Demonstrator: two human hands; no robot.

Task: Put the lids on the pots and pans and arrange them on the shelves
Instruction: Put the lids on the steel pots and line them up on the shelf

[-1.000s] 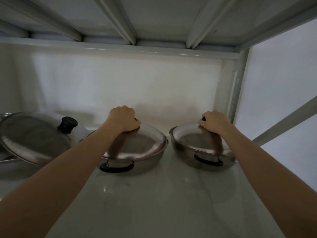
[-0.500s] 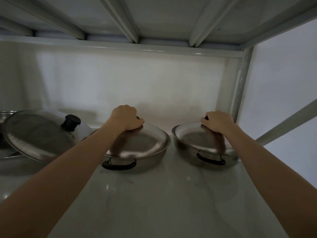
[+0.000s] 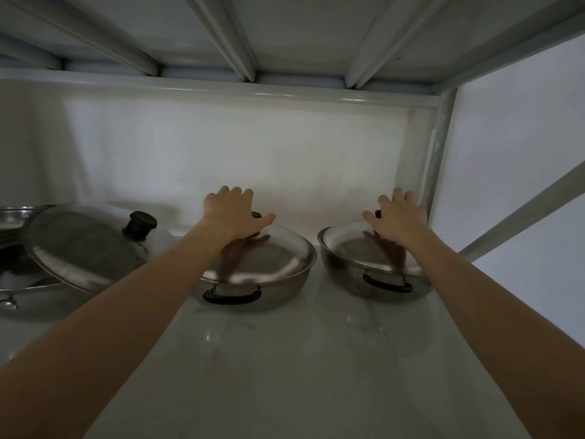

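Two steel pans with black side handles stand side by side at the back of the shelf, each under a steel lid. Over the middle pan and its lid, my left hand hovers with fingers spread, just above the black knob. Above the right pan and its lid, my right hand is likewise spread open over the knob, which is mostly hidden. Neither hand grips anything.
At the left, a large steel lid with a black knob leans tilted on a wider pan. A white upright post and the back wall close in behind the right pan. The upper shelf's ribs run overhead.
Both hands gripped the lid knobs before; now their fingers have opened and lifted off the knobs. The pans and lids stay where they were.
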